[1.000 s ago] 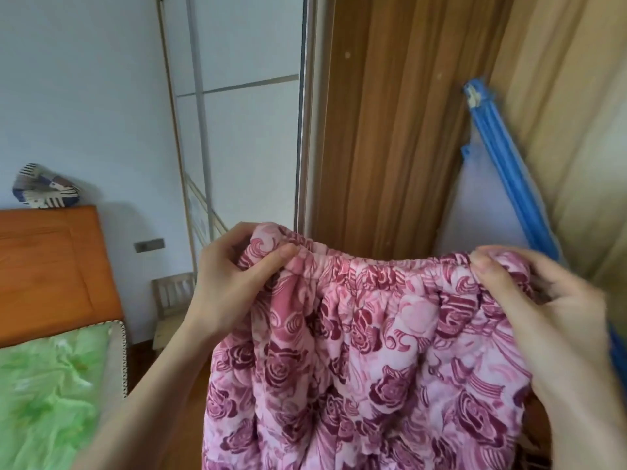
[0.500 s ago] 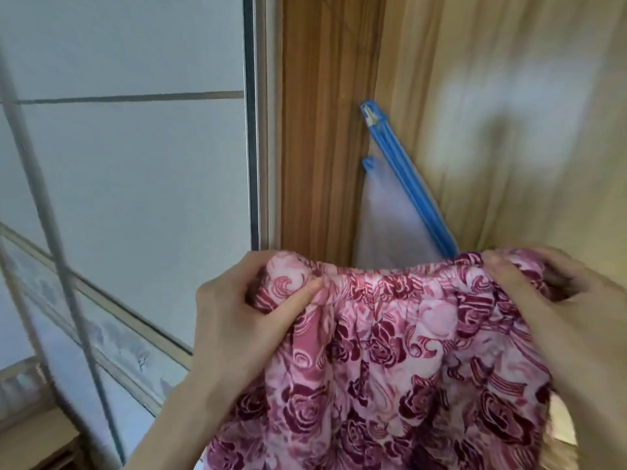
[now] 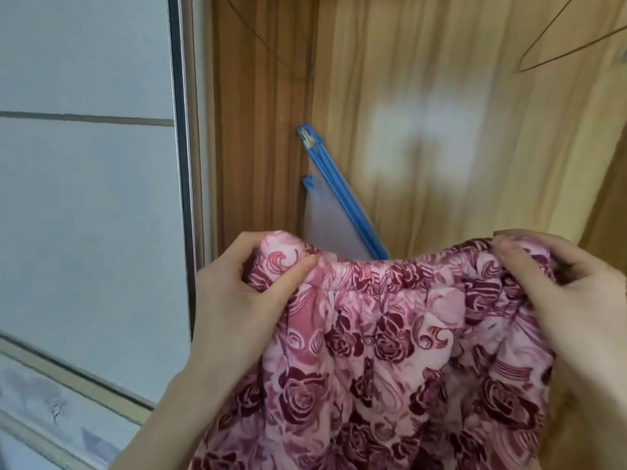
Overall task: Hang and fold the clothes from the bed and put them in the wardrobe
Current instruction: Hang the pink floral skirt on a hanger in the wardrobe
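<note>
Two closed grips on waistband (image 3: 390,269)

Pale grey-white sliding door panel (image 3: 88,205) fills left side, thin horizontal seam across upper part. Metal door frame (image 3: 183,164) runs vertically along panel's right edge. Lower left: beige band (image 3: 68,378) crossing diagonally, faint printed pattern below it, blurred. Translucent storage bag (image 3: 330,228) with blue zipper (image 3: 342,195) leans against wood, zipper slanting down to right, metal pull at top end. Thin wire hanger (image 3: 556,39) at upper right, only partly in frame.
</note>
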Action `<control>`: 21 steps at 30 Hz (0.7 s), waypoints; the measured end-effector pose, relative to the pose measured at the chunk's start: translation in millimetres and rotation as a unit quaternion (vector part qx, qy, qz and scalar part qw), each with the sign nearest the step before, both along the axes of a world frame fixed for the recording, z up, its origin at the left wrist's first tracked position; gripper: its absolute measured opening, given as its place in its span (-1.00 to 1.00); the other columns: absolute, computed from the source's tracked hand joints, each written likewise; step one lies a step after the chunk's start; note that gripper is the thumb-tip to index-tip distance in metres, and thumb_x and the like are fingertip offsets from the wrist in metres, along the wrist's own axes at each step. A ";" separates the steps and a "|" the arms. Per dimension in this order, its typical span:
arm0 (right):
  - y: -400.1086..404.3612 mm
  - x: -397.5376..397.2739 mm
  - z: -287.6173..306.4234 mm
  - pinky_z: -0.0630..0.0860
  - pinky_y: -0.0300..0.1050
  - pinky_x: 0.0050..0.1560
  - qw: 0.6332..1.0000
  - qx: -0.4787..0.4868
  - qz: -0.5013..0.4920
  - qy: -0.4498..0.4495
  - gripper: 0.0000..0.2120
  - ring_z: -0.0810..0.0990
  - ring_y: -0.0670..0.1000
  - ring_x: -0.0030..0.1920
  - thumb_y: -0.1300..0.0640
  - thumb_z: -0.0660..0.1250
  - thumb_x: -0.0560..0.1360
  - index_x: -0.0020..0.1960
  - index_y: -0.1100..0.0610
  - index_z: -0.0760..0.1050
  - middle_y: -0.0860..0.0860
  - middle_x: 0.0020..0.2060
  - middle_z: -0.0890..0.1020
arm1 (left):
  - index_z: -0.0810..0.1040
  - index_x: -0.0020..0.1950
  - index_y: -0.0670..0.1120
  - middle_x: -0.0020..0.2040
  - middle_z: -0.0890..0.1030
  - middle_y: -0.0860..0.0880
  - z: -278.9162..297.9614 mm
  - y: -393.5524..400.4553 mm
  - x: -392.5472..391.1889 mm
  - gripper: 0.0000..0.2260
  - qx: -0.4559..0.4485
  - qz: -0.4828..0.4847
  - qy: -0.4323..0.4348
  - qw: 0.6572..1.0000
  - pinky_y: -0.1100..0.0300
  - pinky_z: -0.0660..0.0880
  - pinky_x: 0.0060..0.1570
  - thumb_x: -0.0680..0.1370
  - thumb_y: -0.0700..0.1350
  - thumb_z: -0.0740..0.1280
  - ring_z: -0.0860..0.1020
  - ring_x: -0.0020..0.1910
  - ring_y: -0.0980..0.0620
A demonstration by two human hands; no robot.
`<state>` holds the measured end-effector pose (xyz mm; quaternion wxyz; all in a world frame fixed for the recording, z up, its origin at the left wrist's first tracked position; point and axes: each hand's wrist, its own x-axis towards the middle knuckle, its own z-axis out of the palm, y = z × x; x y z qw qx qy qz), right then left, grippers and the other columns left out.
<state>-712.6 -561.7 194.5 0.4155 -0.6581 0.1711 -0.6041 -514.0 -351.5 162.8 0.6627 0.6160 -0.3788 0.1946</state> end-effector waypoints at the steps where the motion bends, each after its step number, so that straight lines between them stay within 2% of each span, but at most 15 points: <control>1: -1.8 -4.1 4.1 0.66 -0.29 -0.18 1.000 0.006 0.000 -0.003 -0.73 0.74 -0.13 -0.13 -0.13 0.50 0.38 0.01 -0.02 0.72 -0.12 -0.14 0.77 | 0.70 0.10 0.08 -0.06 0.72 0.24 3.9 -3.6 -1.8 -0.74 -0.004 -0.003 -0.005 1.000 0.46 0.52 -0.05 0.44 0.07 0.57 0.67 -0.03 0.27; 5: -11.4 -16.6 26.0 0.71 -0.10 -0.10 1.000 0.001 0.002 -0.013 -0.68 0.76 -0.02 -0.10 -0.17 0.50 0.35 0.02 -0.03 0.73 -0.03 -0.12 0.77 | 0.71 0.10 0.05 -0.06 0.72 0.21 23.9 -18.1 -0.9 -0.74 -0.028 -0.023 -0.015 0.999 0.42 0.54 -0.03 0.45 0.05 0.58 0.68 -0.03 0.25; 9: -17.9 -18.5 56.2 0.66 -0.24 -0.22 0.998 0.021 0.036 -0.040 -0.74 0.76 -0.03 -0.16 -0.12 0.54 0.32 -0.06 -0.03 0.75 0.02 -0.15 0.78 | 0.71 0.06 0.04 -0.07 0.73 0.17 47.7 -35.3 9.3 -0.80 -0.060 -0.055 -0.021 0.996 0.37 0.55 -0.03 0.47 0.02 0.57 0.68 -0.05 0.22; 12: -18.7 -18.3 78.9 0.65 -0.25 -0.22 0.997 0.026 0.053 -0.054 -0.82 0.76 -0.03 -0.19 -0.06 0.57 0.35 -0.11 0.00 0.76 0.05 -0.17 0.77 | 0.70 0.08 0.00 -0.07 0.73 0.13 68.3 -48.2 19.8 -0.82 -0.080 -0.080 -0.035 0.993 0.33 0.58 -0.04 0.51 -0.01 0.56 0.69 -0.05 0.18; 15: -20.8 -17.9 101.4 0.67 -0.24 -0.18 0.998 0.001 0.033 -0.059 -0.82 0.75 -0.03 -0.17 -0.03 0.57 0.42 -0.09 0.06 0.74 0.05 -0.16 0.77 | 0.69 0.08 -0.02 -0.06 0.73 0.10 87.2 -62.0 31.5 -0.84 -0.096 -0.098 -0.049 0.989 0.21 0.62 0.02 0.53 -0.05 0.55 0.70 -0.04 0.13; 18: -28.3 -16.6 123.1 0.62 -0.30 -0.26 0.998 -0.030 0.008 -0.045 -0.80 0.74 -0.09 -0.20 -0.05 0.54 0.47 -0.06 0.08 0.71 -0.01 -0.20 0.77 | 0.68 0.11 -0.01 -0.05 0.73 0.08 104.8 -77.7 41.8 -0.85 -0.106 -0.111 -0.059 0.986 0.10 0.64 0.07 0.56 -0.05 0.53 0.70 -0.02 0.10; 21: -41.0 -15.3 141.3 0.64 -0.30 -0.23 0.998 -0.052 -0.010 -0.017 -0.79 0.74 -0.09 -0.19 -0.06 0.50 0.51 -0.04 0.09 0.70 -0.01 -0.19 0.77 | 0.67 0.13 0.00 -0.04 0.73 0.07 121.7 -94.2 47.5 -0.84 -0.109 -0.130 -0.057 0.984 0.04 0.65 0.08 0.58 -0.02 0.51 0.70 -0.01 0.09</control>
